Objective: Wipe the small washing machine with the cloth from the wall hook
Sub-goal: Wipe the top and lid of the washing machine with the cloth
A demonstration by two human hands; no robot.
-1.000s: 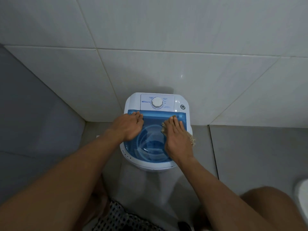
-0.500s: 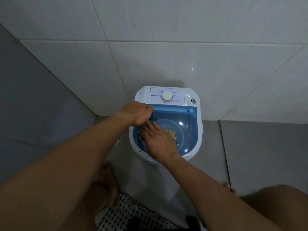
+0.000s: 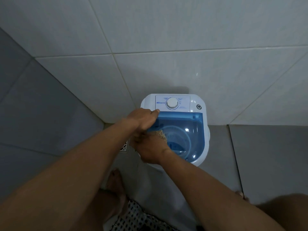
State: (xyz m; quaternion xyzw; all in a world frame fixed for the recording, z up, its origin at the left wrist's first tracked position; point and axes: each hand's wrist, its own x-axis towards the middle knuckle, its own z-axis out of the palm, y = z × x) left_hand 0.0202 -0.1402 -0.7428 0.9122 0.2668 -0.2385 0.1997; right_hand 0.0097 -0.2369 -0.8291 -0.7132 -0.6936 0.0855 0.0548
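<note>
Pale wall tiles [image 3: 166,30] meet a grey tiled floor [image 3: 266,155] in the corner where the small washing machine [image 3: 205,144] stands against the wall, white-bodied, with a translucent blue lid [image 3: 188,124] and a white dial [image 3: 172,103] on its back panel. At the lid's left edge the person's left hand [image 3: 141,120] is curled shut, though whether it grips the lid I cannot tell, and just below it the right hand [image 3: 150,150] presses a beige cloth [image 3: 162,134] flat onto the lid with fingers closed over it. Beside the machine's left side, a small floor drain [image 3: 124,146] shows between the forearms.
</note>
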